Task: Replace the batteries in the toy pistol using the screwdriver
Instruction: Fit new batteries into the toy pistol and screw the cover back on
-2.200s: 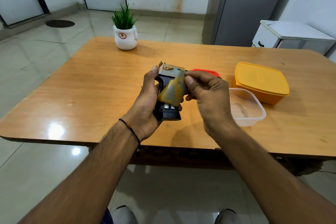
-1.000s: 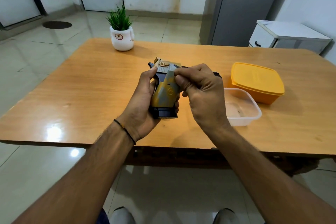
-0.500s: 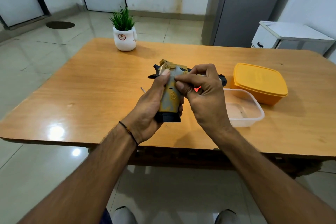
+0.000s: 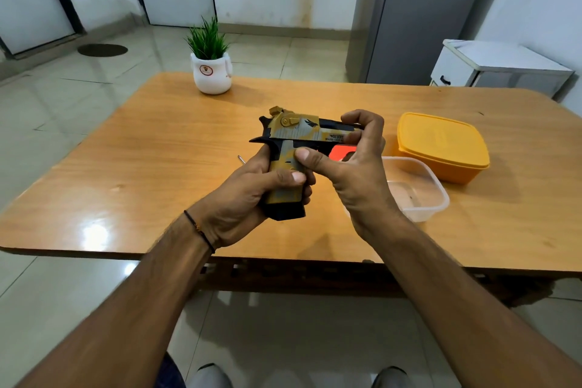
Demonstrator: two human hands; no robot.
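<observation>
**A:** Where is the toy pistol [image 4: 302, 132]?

**B:** In the middle of the frame, held up above the wooden table [image 4: 141, 173]. Its barrel points toward the right of the frame and its black base points down.

**A:** Which hand has it?

**B:** Both. The left hand [image 4: 248, 198] is wrapped round the handle, with its thumb lying across the side. The right hand [image 4: 356, 167] curls its fingers [image 4: 362, 120] over the top of the barrel, and its thumb presses on the handle just above the left thumb.

**A:** Is anything else close by?

**B:** A thin metal tip [image 4: 241, 159] pokes out on the table just left of the left hand, but too little shows to name it. A red-orange patch [image 4: 341, 151] shows under the barrel against the right hand, and I cannot tell what it is.

**A:** And the rest of the table?

**B:** A clear plastic tub [image 4: 419, 192] sits right of centre, partly behind the right wrist. A yellow lidded box [image 4: 441, 148] stands just beyond it. A potted plant [image 4: 210, 71] in a white pot stands at the far edge, upper centre. A white cabinet [image 4: 500, 69] is on the floor at the upper right.
</observation>
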